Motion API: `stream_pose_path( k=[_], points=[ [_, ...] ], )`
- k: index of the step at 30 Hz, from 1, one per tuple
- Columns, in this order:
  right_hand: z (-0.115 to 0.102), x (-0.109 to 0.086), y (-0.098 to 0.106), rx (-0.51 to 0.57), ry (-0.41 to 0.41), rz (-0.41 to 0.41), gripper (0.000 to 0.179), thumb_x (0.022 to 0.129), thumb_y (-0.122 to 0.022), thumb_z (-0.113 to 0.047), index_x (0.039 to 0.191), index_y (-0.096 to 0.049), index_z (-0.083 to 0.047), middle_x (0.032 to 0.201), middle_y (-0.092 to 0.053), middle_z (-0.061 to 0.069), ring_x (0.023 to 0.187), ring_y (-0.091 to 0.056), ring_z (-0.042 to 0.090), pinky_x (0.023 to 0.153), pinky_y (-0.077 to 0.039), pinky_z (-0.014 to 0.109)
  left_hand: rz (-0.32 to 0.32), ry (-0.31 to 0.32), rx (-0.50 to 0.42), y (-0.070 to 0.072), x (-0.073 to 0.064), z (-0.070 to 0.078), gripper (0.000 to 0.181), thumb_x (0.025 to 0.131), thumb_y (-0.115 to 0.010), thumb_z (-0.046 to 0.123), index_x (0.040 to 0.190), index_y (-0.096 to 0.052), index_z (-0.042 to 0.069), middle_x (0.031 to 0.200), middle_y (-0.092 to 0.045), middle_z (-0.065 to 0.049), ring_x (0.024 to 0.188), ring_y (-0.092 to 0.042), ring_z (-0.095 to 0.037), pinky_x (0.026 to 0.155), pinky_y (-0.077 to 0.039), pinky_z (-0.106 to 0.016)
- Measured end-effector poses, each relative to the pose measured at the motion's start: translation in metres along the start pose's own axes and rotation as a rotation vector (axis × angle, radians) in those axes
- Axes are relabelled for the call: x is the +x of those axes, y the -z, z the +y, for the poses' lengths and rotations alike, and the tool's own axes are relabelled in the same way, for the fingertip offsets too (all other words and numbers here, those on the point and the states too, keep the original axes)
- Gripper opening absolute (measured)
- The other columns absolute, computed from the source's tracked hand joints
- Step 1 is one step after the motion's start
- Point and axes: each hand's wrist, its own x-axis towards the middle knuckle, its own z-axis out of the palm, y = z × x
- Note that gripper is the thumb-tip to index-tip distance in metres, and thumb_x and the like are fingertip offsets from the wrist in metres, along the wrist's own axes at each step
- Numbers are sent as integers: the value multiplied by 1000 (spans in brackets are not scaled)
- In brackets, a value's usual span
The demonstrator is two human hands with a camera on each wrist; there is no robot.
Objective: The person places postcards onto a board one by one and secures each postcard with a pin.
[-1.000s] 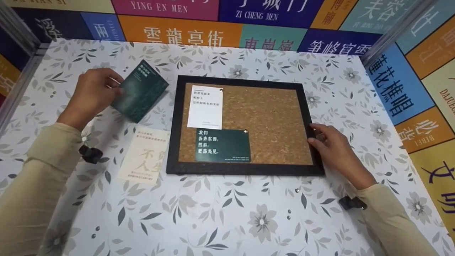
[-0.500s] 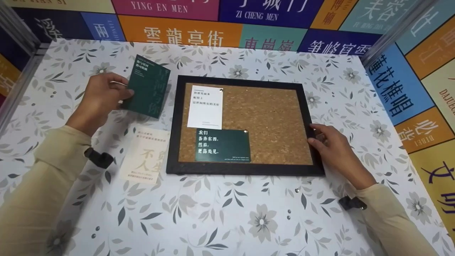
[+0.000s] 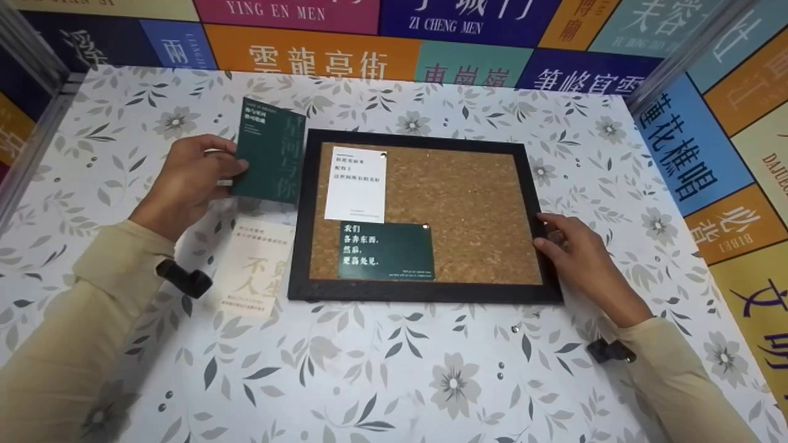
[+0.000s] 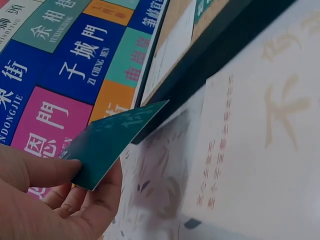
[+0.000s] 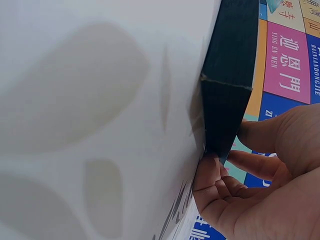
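My left hand (image 3: 191, 178) pinches a dark green card (image 3: 268, 151) by its left edge, between thumb and fingers. Tilted up off the table, the card (image 4: 117, 142) has its right side close to the left rail of a black-framed cork board (image 3: 462, 215). On the board are a white card (image 3: 355, 184) and a second green card (image 3: 386, 251), each with a pin at its upper right corner. My right hand (image 3: 572, 252) grips the right rail of the board, its thumb on the frame (image 5: 227, 60) and its fingers against the side. A cream card (image 3: 255, 271) lies beneath the left hand.
A small shiny pin (image 3: 515, 330) lies on the floral tablecloth (image 3: 369, 369) in front of the board's right half. Colourful printed panels (image 3: 308, 52) stand behind the table and along its right side.
The left hand has moved right with the green card, bringing it up to the board's left rail. The card has turned more upright. The right hand and board have stayed in place.
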Motion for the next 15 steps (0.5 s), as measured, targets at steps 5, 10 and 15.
stream_pose_path(
  k=[5, 10, 15],
  points=[
    [1, 0, 0, 9, 15, 16, 48, 107, -71, -3, 152, -57, 9, 123, -66, 32, 110, -68, 45, 88, -49, 32, -15, -3, -58, -10, -5, 3, 19, 106, -67, 3, 122, -57, 3, 101, -70, -2, 90, -70, -14, 76, -62, -27],
    [1, 0, 0, 10, 17, 15, 48, 107, -70, -3, 152, -57, 9, 123, -66, 32, 110, -68, 45, 87, -49, 30, -36, -8, -106, -22, -9, 5, 20, 104, -69, 2, 121, -58, 2, 97, -71, -1, 85, -71, -13, 71, -60, -27],
    [0, -1, 1, 9, 2, -6, 50, 109, -69, -7, 154, -56, 8, 123, -67, 31, 111, -68, 44, 86, -47, 25, -59, -6, -140, -34, -12, 6, 20, 103, -70, 0, 120, -59, 1, 94, -69, -1, 78, -71, -12, 64, -55, -27]
  ],
)
